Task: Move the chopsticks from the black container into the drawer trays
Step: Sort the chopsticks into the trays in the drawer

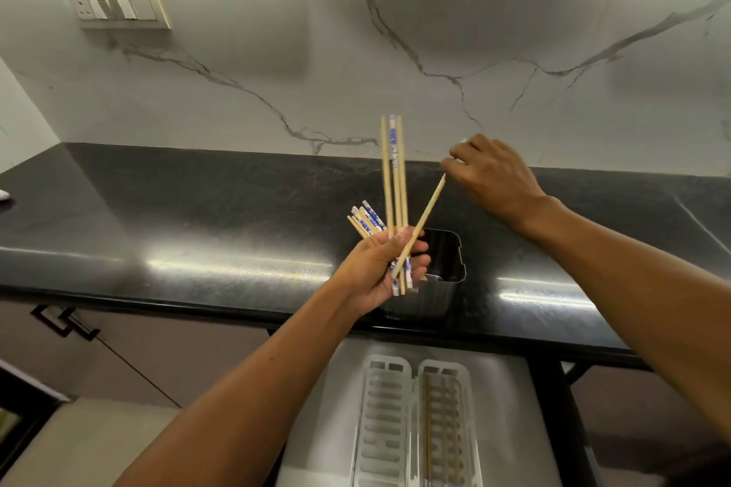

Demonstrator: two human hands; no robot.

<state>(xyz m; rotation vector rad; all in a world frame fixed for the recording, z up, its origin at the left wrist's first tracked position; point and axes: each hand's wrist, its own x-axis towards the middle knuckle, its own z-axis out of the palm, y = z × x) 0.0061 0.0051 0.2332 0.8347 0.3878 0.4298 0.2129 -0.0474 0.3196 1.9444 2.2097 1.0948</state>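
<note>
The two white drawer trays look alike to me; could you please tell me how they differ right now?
The left tray shows only its bare slotted floor, while the right tray already holds a few wooden chopsticks lying lengthwise. The left tray sits nearer the left hand, the right tray further right. Both are white, slotted, side by side in the open drawer.

Two bare forearms reach in from the bottom edge, with no sleeves in view on either. The left hand point(379, 269) and right hand point(494, 174) wear no gloves, and no rings, watch or bracelet show on the fingers or wrists. The left forearm shows its inner side with a few small dark moles. The right forearm shows its outer side, with fine hair. Nails cannot be made out.
</note>
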